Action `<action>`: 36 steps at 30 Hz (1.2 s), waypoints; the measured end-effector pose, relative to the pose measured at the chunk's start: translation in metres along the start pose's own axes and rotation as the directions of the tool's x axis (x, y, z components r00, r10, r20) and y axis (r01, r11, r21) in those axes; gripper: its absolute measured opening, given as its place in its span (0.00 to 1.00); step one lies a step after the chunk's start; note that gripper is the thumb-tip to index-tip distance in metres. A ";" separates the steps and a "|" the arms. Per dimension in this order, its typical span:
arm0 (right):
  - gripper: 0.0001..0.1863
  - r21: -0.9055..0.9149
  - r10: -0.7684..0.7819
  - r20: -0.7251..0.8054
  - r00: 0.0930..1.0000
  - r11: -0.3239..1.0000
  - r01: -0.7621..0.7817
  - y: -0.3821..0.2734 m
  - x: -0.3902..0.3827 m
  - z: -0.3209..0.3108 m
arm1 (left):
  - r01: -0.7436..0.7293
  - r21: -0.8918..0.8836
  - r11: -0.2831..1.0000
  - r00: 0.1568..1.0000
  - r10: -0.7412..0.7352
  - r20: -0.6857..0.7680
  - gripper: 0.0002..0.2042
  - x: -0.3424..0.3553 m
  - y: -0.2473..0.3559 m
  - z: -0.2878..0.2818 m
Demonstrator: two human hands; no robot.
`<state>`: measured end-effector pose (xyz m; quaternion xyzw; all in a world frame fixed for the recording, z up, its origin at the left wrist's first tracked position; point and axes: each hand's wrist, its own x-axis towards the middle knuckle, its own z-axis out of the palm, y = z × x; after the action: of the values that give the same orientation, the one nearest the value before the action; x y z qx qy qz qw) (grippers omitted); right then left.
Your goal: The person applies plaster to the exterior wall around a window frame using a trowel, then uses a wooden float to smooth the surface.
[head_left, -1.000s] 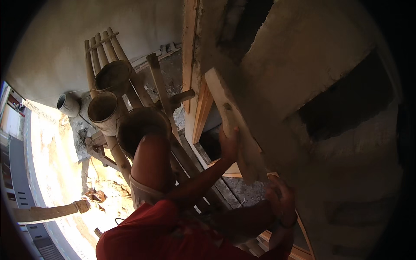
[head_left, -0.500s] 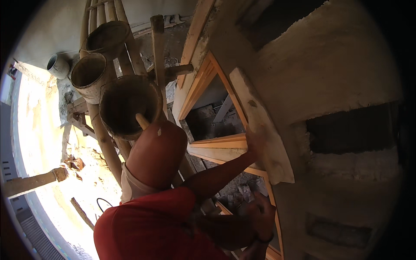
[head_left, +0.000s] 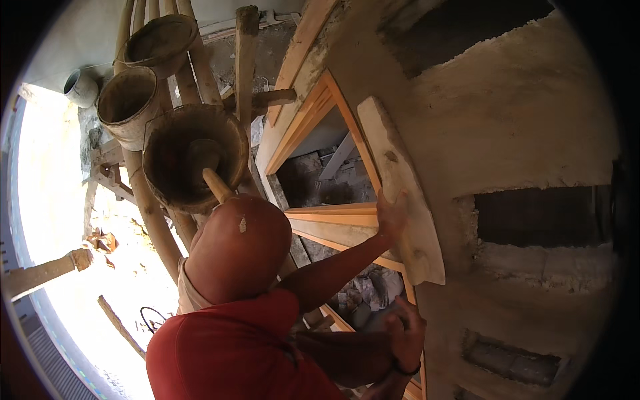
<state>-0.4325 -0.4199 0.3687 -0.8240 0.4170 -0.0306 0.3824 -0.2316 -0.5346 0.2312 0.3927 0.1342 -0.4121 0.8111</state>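
Observation:
My left hand [head_left: 392, 219] grips the edge of a long, pale wooden plastering float [head_left: 408, 180]. The float stands along the grey plastered wall [head_left: 513, 120], just right of an orange-brown wooden window frame [head_left: 348, 113]. Its upper end is narrow, and its lower end widens and curves. Below it, my right hand [head_left: 408, 335] is lifted near the frame's lower part, with a dark band at the wrist. Its fingers are loosely bent and apart, and nothing shows in them. My bent knee [head_left: 243, 250] rises left of my left arm.
A large bucket [head_left: 152, 160] with a wooden-handled dipper [head_left: 217, 183] stands beyond my knee. Two more buckets are behind it on bamboo poles [head_left: 143, 193]. An upright timber post [head_left: 245, 63] rises beside them. Rectangular recesses [head_left: 540, 215] open in the wall. Rubble [head_left: 373, 290] lies beyond the frame.
The view has shifted slightly. My right hand has risen a little, and its fingers now show more clearly. My left hand keeps its hold on the float, which has barely moved along the wall.

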 end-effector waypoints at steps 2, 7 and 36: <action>0.25 0.010 -0.022 0.051 0.998 1.000 0.021 -0.004 0.009 0.002 | 0.068 -0.003 0.998 0.997 -0.068 0.028 0.24 -0.018 -0.007 -0.006; 0.23 0.059 -0.002 0.095 0.995 0.998 -0.003 0.001 0.041 0.016 | -0.036 0.070 0.997 0.997 0.041 -0.071 0.23 -0.037 -0.040 -0.008; 0.23 -0.048 0.031 0.131 0.991 0.999 -0.025 -0.025 0.067 0.028 | -0.348 0.142 0.926 0.931 0.360 -0.066 0.22 -0.037 -0.082 -0.020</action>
<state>-0.3617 -0.4414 0.3474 -0.8270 0.4028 0.0391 0.3901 -0.3159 -0.5277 0.1952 0.4801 0.0709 -0.2483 0.8383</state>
